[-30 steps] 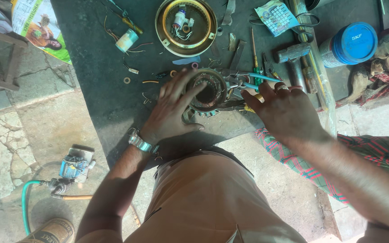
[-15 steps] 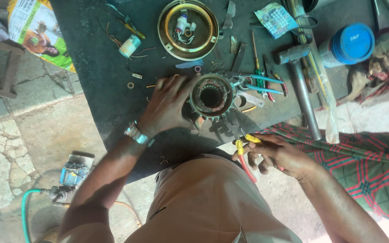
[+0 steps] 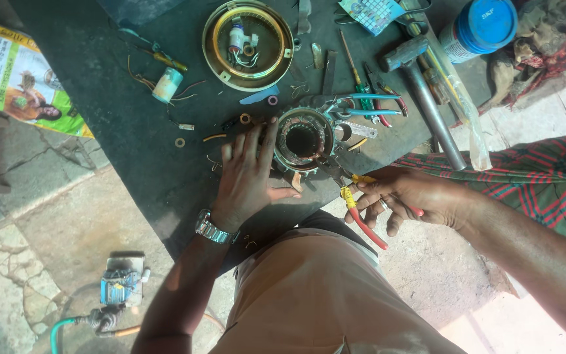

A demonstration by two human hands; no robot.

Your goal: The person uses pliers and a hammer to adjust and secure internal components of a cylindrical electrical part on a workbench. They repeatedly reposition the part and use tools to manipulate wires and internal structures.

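dark workbench surface (image 3: 132, 164) over a cracked stone floor, cluttered with tools.

ring-shaped motor stator (image 3: 304, 139) sits near the surface's front edge, bore facing up.

left hand (image 3: 250, 176) lies flat at the stator's 8 o'clock, fingers spread and touching its outer rim, steadying it. holds nothing, just braces.

right hand (image 3: 414, 195) is at the stator's 4 o'clock, closed around the handles of the yellow-and-red pliers (image 3: 355, 206). pliers' long axis runs roughly 10 to 4 o'clock, nose pointing up-left into the stator's lower right rim. nose looks in contact with the rim or windings there; can't tell if it grips anything.

so the stator lies up-left of the right hand, straight along the pliers' axis; left hand is the nearer one, already on it.

around it: hammer (image 3: 424, 98) at 2 o'clock, teal-handled pliers (image 3: 368, 105) just beside the rim at 1 o'clock, brass-coloured round cover (image 3: 214, 49) at 11 o'clock, blue-lidded tub (image 3: 483, 26) far at 1 o'clock.
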